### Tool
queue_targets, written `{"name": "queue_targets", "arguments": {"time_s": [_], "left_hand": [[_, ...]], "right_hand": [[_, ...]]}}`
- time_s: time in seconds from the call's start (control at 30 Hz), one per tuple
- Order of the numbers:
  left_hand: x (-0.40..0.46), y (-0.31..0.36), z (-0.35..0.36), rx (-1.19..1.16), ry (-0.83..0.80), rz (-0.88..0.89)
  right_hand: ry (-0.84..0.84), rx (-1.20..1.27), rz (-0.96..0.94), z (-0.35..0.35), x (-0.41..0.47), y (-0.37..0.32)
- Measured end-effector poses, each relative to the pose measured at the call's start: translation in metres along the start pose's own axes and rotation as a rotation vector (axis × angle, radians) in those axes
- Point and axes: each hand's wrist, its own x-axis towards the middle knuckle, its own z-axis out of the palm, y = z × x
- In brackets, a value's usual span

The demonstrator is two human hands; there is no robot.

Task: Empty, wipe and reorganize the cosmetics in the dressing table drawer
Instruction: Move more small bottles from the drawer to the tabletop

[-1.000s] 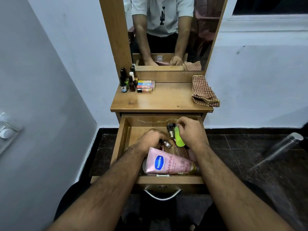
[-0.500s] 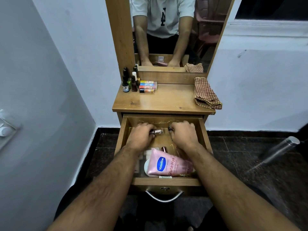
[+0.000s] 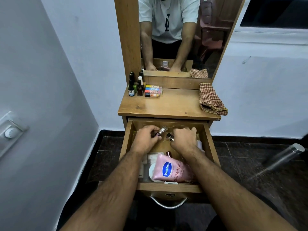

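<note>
Both hands now work at the drawer's far end; the green item has gone from view. Left hand curls its grip round a small bottle; right hand pinches a dark cap. Emptying looks unfinished: the pink tube reading "Vaseline Gluta-Hya" lies near the drawer's front.

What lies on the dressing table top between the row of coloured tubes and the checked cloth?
Nothing: in the head view, the table top is bare wood between the coloured tubes and the checked cloth.
</note>
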Motion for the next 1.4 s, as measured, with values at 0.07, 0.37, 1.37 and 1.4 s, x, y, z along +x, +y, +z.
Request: {"name": "queue_targets", "arguments": {"time_s": [0.07,0.37,1.37,1.4], "left_hand": [[-0.001,0.001,-0.002,-0.024,0.018,0.015],[-0.009,0.020,-0.010,-0.139,0.197,0.120],[0.167,0.105,-0.030,0.280,0.283,-0.108],[0.169,0.105,-0.030,0.290,0.282,-0.114]], "right_hand": [[-0.003,0.164,0.012,0.000,0.000,0.005],[0.091,1.083,0.044,-0.012,-0.009,0.034],[0.423,0.879,0.112,-0.065,0.151,0.043],[0.430,0.889,0.119,-0.065,0.153,0.043]]}}
